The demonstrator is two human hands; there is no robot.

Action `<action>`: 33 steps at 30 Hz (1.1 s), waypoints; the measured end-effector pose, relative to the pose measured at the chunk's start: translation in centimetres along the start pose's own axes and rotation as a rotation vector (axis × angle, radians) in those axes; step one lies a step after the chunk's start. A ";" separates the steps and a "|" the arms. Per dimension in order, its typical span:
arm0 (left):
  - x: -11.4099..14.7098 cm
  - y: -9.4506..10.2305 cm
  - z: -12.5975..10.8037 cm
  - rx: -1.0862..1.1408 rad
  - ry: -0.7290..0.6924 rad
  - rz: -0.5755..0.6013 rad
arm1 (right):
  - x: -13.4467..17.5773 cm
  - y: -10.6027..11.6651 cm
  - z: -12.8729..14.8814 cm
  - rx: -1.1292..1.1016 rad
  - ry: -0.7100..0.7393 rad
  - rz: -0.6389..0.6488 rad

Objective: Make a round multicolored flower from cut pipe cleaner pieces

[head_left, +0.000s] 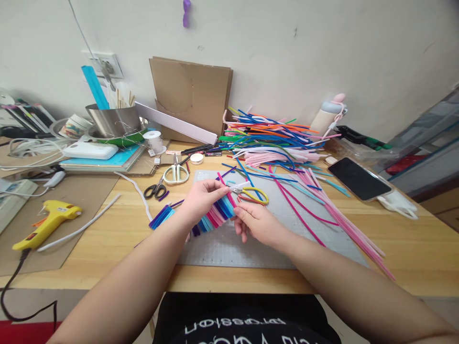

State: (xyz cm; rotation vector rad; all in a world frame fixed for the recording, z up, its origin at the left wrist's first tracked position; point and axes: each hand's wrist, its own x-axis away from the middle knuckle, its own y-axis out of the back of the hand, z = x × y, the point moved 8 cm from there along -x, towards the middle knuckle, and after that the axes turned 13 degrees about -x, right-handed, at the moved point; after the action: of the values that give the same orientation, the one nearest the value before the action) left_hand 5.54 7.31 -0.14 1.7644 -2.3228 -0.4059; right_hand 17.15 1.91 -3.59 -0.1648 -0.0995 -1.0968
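Left hand (pixel 201 197) and right hand (pixel 258 223): fingers of each pinch closed on the strip (pixel 215 216), above the mat (pixel 215 252), near the front edge of the worktop (pixel 236 279).

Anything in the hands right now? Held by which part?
Yes, a row of fuzzy stems: left hand pinches it near its upper edge; right hand pinches the deep-pink stem near its lower end.

A hand could slide across the wooden table (pixel 419 258) at the right, in front of the phone (pixel 359 179). Pliers (pixel 258 190) lie just past the right hand (pixel 256 222), and behind them a big pile of fuzzy sticks (pixel 272 136) blocks the way to the wall (pixel 265 57).
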 end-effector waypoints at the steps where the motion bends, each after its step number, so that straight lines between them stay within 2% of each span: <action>1: 0.0 0.0 0.1 0.015 0.004 0.005 | 0.0 0.1 0.1 0.014 0.024 -0.001; 4: 0.0 0.1 0.1 0.044 0.011 -0.008 | -0.1 0.3 0.2 0.009 0.051 -0.016; 9: 0.2 0.3 -0.2 0.092 0.032 -0.029 | -0.4 1.2 0.2 -0.139 -0.014 -0.101; 14: 0.3 0.5 -0.5 0.099 0.018 -0.054 | -0.4 1.0 0.4 -0.060 0.033 -0.092; 18: 0.2 0.4 -0.2 0.118 0.029 -0.062 | -0.3 1.1 0.6 -0.069 0.066 -0.117; 24: -0.2 0.2 0.8 0.174 0.045 -0.041 | -0.3 1.5 1.1 -0.188 0.033 -0.171; 27: -0.3 0.1 1.0 0.195 0.047 -0.030 | -0.3 1.7 1.3 -0.168 0.059 -0.178; 33: 0.0 0.6 0.3 0.178 0.046 -0.121 | -0.4 1.3 0.6 -0.122 0.030 -0.145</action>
State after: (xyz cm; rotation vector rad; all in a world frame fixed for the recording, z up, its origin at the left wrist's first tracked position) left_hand 4.85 7.49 -0.21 1.9800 -2.2905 -0.1782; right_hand 18.16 2.98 -3.20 -0.2533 -0.0179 -1.2508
